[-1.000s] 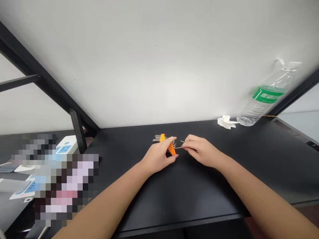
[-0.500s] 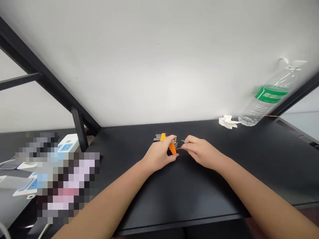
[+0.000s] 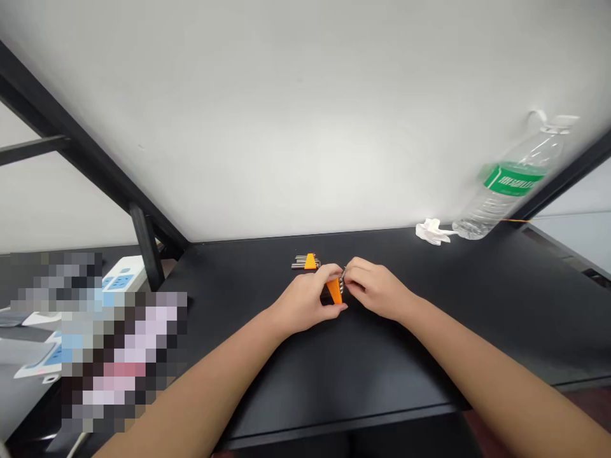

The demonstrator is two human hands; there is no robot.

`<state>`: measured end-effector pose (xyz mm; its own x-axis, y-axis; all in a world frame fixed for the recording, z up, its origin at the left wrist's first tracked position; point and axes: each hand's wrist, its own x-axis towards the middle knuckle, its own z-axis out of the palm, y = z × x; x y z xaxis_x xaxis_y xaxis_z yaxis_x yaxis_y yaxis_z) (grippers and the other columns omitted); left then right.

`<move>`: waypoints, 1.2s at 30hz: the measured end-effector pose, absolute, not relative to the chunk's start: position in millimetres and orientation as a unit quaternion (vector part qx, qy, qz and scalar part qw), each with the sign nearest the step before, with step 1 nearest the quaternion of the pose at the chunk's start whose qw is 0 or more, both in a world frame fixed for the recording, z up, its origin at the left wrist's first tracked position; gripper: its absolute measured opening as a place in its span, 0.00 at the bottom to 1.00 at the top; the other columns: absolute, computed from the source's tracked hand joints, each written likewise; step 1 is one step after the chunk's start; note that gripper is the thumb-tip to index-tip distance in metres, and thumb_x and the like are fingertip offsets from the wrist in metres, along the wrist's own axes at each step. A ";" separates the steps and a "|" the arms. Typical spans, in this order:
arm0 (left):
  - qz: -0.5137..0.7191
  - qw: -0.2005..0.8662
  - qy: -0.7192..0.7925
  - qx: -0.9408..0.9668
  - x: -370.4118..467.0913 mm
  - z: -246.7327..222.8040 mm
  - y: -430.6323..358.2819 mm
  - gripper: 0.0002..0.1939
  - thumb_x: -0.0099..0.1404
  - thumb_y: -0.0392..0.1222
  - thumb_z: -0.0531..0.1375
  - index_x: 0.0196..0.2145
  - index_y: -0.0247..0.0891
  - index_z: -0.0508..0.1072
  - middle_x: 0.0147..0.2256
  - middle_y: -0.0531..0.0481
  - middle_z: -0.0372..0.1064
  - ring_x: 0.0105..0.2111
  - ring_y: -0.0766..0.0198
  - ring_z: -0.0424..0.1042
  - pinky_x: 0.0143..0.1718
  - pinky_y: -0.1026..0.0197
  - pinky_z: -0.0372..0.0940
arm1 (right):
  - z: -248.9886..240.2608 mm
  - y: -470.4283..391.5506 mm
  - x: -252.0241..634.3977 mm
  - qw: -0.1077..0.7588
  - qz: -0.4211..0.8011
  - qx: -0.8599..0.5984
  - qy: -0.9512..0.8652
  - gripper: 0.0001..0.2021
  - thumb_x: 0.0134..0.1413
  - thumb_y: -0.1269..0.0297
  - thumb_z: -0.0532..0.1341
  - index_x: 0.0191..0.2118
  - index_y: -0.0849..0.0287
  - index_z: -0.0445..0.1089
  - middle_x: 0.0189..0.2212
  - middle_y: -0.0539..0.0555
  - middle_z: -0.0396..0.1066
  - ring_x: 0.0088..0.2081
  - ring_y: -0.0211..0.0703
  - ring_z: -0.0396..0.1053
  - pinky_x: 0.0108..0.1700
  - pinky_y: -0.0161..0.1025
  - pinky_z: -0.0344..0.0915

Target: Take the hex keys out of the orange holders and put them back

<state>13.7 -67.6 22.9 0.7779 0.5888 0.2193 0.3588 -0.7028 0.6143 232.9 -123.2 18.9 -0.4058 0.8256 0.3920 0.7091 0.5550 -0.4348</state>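
My left hand (image 3: 308, 302) grips an orange holder (image 3: 335, 291) between thumb and fingers, above the black table. Small metal keys show at the holder's right side. My right hand (image 3: 375, 286) is closed at those keys, its fingertips pinched against the metal; which piece it holds is partly hidden. Behind my left hand, a second orange holder (image 3: 310, 261) lies on the table, with several metal hex keys (image 3: 298, 263) sticking out to the left.
A clear bottle with a green label (image 3: 513, 180) leans against the wall at the right, beside crumpled white tissue (image 3: 432, 231). White power strips (image 3: 125, 278) and blurred items lie left, past a black metal frame (image 3: 147, 245).
My right hand has moved left to the holder, closing the gap between my hands. My left hand has shifted slightly right and down, leaving the second holder in fuller view.
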 end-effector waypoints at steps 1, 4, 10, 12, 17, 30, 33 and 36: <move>0.198 0.289 0.263 0.899 13.4 22.4 -67.9 0.31 0.60 0.45 0.69 0.57 0.44 0.61 0.52 0.45 0.75 0.50 0.54 0.77 0.49 0.55 0.71 | 18.9 -122.3 233.8 0.283 0.093 -0.464 -0.834 0.07 0.66 0.73 0.56 0.37 0.57 0.68 0.39 0.53 0.68 0.35 0.39 0.67 0.36 0.35 0.63; 0.196 0.293 0.276 0.894 12.4 19.2 -66.8 0.30 0.61 0.44 0.68 0.57 0.44 0.61 0.53 0.44 0.74 0.50 0.54 0.77 0.50 0.54 0.71 | 22.4 -120.2 242.4 0.258 0.078 -0.497 -0.825 0.05 0.66 0.71 0.57 0.39 0.57 0.70 0.40 0.53 0.69 0.34 0.38 0.67 0.36 0.36 0.63; 0.252 0.296 0.334 0.859 9.7 8.9 -54.8 0.27 0.64 0.44 0.66 0.57 0.43 0.62 0.53 0.44 0.72 0.51 0.55 0.75 0.54 0.50 0.71 | 27.8 -110.8 288.1 0.176 0.091 -0.635 -0.747 0.06 0.60 0.70 0.59 0.38 0.56 0.74 0.40 0.53 0.71 0.37 0.41 0.70 0.42 0.38 0.64; 0.284 0.324 0.329 0.840 9.9 6.8 -52.1 0.30 0.62 0.45 0.68 0.58 0.44 0.61 0.52 0.45 0.72 0.52 0.56 0.75 0.57 0.50 0.70 | 26.0 -107.4 295.9 0.156 0.124 -0.646 -0.737 0.06 0.59 0.70 0.60 0.37 0.56 0.75 0.39 0.53 0.72 0.39 0.42 0.70 0.42 0.38 0.64; 0.332 0.350 0.308 0.820 11.1 5.9 -52.3 0.34 0.60 0.46 0.70 0.60 0.44 0.61 0.50 0.46 0.73 0.53 0.58 0.76 0.61 0.50 0.68 | 22.7 -105.3 287.1 0.105 0.150 -0.669 -0.721 0.05 0.56 0.71 0.60 0.32 0.56 0.73 0.37 0.53 0.73 0.37 0.42 0.70 0.38 0.36 0.61; 0.301 0.302 0.305 0.852 7.3 4.9 -53.4 0.32 0.63 0.47 0.68 0.61 0.45 0.63 0.53 0.45 0.75 0.54 0.56 0.76 0.57 0.50 0.71 | 40.8 -125.2 257.3 0.259 0.183 -0.545 -0.776 0.06 0.55 0.74 0.58 0.32 0.56 0.64 0.29 0.47 0.68 0.29 0.37 0.64 0.33 0.34 0.59; 0.303 0.299 0.306 0.852 7.8 7.6 -55.3 0.32 0.62 0.47 0.69 0.60 0.45 0.64 0.50 0.47 0.76 0.51 0.57 0.77 0.53 0.53 0.73 | 40.4 -129.2 246.8 0.293 0.170 -0.502 -0.795 0.06 0.58 0.75 0.58 0.33 0.56 0.65 0.30 0.49 0.68 0.30 0.37 0.63 0.33 0.35 0.59; 0.307 0.296 0.304 0.852 7.9 8.0 -56.0 0.31 0.62 0.47 0.69 0.60 0.44 0.64 0.49 0.47 0.76 0.49 0.58 0.78 0.52 0.54 0.73 | 39.0 -130.1 244.1 0.288 0.156 -0.492 -0.806 0.06 0.61 0.75 0.57 0.34 0.57 0.67 0.31 0.50 0.68 0.30 0.38 0.63 0.33 0.35 0.59</move>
